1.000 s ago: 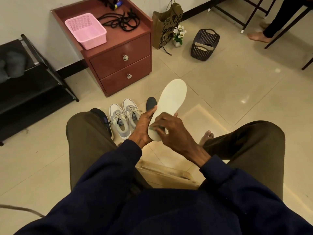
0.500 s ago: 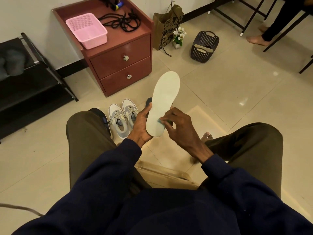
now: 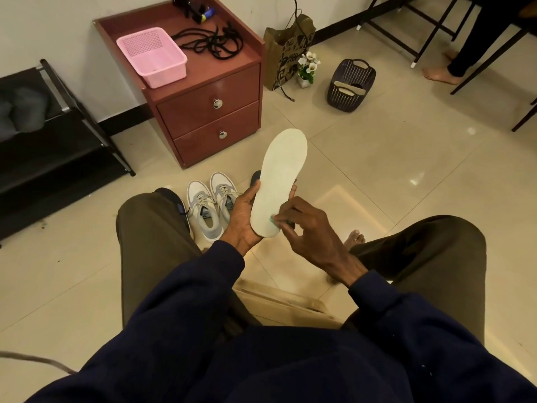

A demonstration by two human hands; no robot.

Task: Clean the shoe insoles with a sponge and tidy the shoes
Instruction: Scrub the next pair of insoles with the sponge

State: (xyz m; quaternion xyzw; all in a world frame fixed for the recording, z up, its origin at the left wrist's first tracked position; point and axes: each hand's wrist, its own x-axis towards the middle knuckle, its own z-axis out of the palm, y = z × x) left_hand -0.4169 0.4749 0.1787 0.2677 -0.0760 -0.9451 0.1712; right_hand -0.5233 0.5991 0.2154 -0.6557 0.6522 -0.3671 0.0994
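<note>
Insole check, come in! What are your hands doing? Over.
Left hand grips white insole, heel end. Right hand pinches sponge against its heel. Grey sneakers on floor beyond, untouched.

Floor [image 3: 406,170]: glossy beige tiles with thin dark joints; light glare [image 3: 417,178] at right. Wall [image 3: 58,30]: white, with black skirting [image 3: 122,123]. Cabinet [image 3: 209,120]: red-brown, two drawers, set against wall. On top: pink basket [image 3: 151,56] and black cords [image 3: 215,43], side by side. Rack [image 3: 58,146]: black, left of cabinet. Right of cabinet, on floor: paper bag [image 3: 286,53], flowers [image 3: 308,65], dark basket [image 3: 345,100]
</note>
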